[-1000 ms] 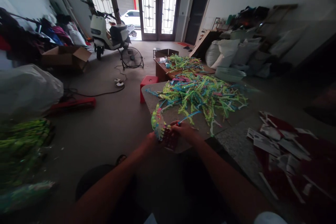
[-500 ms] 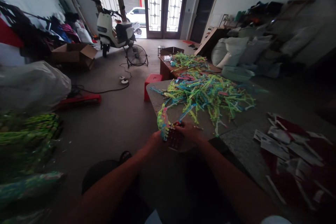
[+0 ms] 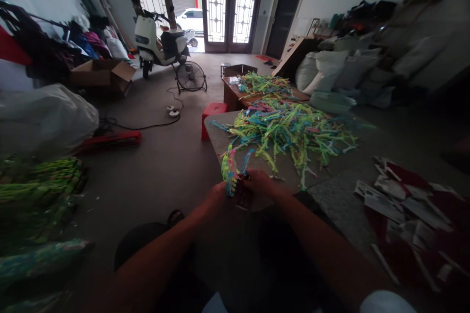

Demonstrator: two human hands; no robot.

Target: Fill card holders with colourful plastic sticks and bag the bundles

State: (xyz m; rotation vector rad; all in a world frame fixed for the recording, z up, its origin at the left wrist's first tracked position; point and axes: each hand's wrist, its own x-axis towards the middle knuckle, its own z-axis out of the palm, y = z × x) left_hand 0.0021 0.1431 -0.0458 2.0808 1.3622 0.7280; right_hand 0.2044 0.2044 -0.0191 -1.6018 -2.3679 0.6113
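Left hand (image 3: pixel 217 194) grips a dark-red card (image 3: pixel 243 198) fringed with neon strips (image 3: pixel 225 168) at the worktop's (image 3: pixel 219 133) near edge.
Right hand (image 3: pixel 260 182) pinches a blue strip (image 3: pixel 247 158) at the card's edge; a loose pinch could drop it.

Grey table under tangled, colourful strips (image 3: pixel 282 127)

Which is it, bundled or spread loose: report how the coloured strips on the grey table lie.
Spread loose: the coloured strips cross at many angles over the grey table, with ends straggling outward.
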